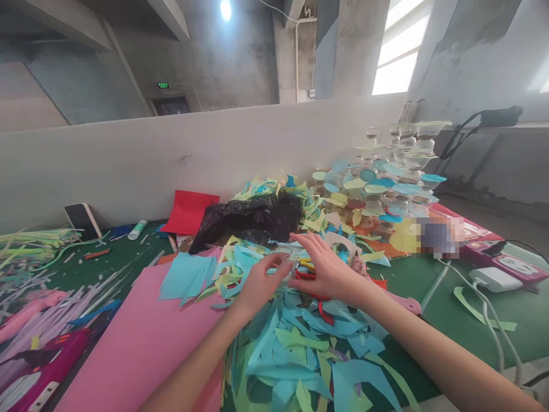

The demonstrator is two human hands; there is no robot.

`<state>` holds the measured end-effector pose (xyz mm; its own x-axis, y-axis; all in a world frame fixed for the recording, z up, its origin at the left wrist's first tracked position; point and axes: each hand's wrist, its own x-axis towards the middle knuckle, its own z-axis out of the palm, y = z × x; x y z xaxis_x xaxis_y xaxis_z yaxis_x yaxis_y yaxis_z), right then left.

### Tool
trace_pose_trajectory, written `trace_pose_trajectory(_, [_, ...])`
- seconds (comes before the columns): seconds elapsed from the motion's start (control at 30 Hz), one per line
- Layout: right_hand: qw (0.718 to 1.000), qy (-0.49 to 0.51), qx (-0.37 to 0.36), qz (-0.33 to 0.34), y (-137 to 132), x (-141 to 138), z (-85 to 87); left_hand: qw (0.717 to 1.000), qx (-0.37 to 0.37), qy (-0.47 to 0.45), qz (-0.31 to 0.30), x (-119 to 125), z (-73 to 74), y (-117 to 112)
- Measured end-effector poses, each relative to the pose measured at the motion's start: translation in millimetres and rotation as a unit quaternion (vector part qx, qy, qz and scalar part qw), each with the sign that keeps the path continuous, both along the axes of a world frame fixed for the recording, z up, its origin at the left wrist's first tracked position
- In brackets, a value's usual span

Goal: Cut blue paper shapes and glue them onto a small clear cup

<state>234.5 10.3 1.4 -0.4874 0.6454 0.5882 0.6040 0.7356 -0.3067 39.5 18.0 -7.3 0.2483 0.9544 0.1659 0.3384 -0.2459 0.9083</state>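
My left hand [266,279] reaches in from the lower left over the cut paper, thumb and fingers pinched together. At its fingertips is a small clear, shiny thing [291,250], too blurred to name. My right hand [323,268] is just to its right, palm turned inward, with thumb and fingers apart; I cannot tell whether it touches the clear thing. Between the hands shows a yellow loop [306,264], with a red piece [305,275] below it. Blue and green paper scraps [295,343] lie heaped beneath both hands.
A black plastic bag [257,217] lies behind the hands. Pink sheets [141,337] and blue paper squares [189,276] are on the left, near a propped phone [82,222]. Clear cups with paper discs [398,189] are stacked at right. White cables [486,320] cross the green table [441,337].
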Motion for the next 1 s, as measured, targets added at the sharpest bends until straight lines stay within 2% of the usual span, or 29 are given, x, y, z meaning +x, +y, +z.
trace_pose_trajectory(0.1, [1.000, -0.020, -0.016, 0.007, 1, -3, -2.2, 0.999, -0.008, -0.034, -0.002, 3, 5.6, -8])
trace_pose_trajectory(0.23, [1.000, -0.014, 0.006, -0.022, 3, -9, -8.8, 1.000, -0.002, -0.004, -0.004, 3, 15.2, -19])
trace_pose_trajectory(0.37, [0.998, 0.012, 0.005, -0.065, 3, -12, -11.4, 0.986, 0.123, 0.111, 0.008, -20, 13.8, -18])
trace_pose_trajectory(0.5, [0.995, 0.006, -0.012, -0.104, 5, -6, -9.6, 0.959, 0.212, 0.182, 0.043, -51, -1.3, -8])
trace_pose_trajectory(0.57, [0.994, 0.006, -0.002, -0.111, 7, -2, -8.7, 0.953, 0.223, 0.195, 0.059, -59, -8.4, -4])
trace_pose_trajectory(0.67, [0.994, -0.005, 0.055, -0.098, 14, 2, -9.8, 0.947, 0.242, 0.206, 0.051, -61, -12.7, -4])
trace_pose_trajectory(0.8, [0.991, -0.040, 0.096, -0.089, 22, 2, -14.6, 0.953, 0.223, 0.193, 0.075, -58, -8.9, -4])
trace_pose_trajectory(1.0, [0.978, -0.045, 0.156, -0.135, 21, 0, -9.7, 0.950, 0.224, 0.182, 0.116, -55, -5.4, 2])
